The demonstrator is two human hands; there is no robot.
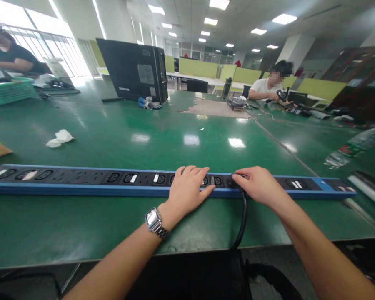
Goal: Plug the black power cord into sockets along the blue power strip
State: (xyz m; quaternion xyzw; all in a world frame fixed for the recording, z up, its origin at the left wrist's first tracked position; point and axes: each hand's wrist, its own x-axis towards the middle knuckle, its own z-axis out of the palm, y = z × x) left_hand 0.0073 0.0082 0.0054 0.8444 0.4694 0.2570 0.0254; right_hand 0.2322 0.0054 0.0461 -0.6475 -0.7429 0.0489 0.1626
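Observation:
A long blue and black power strip (81, 189) lies across the green table, its row of sockets facing up. My left hand (187, 189), with a watch on the wrist, rests flat over the strip's middle, fingers spread. To its right, my right hand (258, 183) is closed on a black plug (231, 181) at one of the sockets. Its fingers partly hide the plug, so how deep it sits cannot be seen. From the plug a thick black cable (244, 221) hangs down over the table's front edge.
A black computer case (134, 71) stands at the back, with gloves (149, 103) beside it. Crumpled tissue (61, 138) lies at left, near a green basket (11, 89). At right is a plastic bottle (353, 146). One person (268, 85) sits across the table, another (12, 54) at far left.

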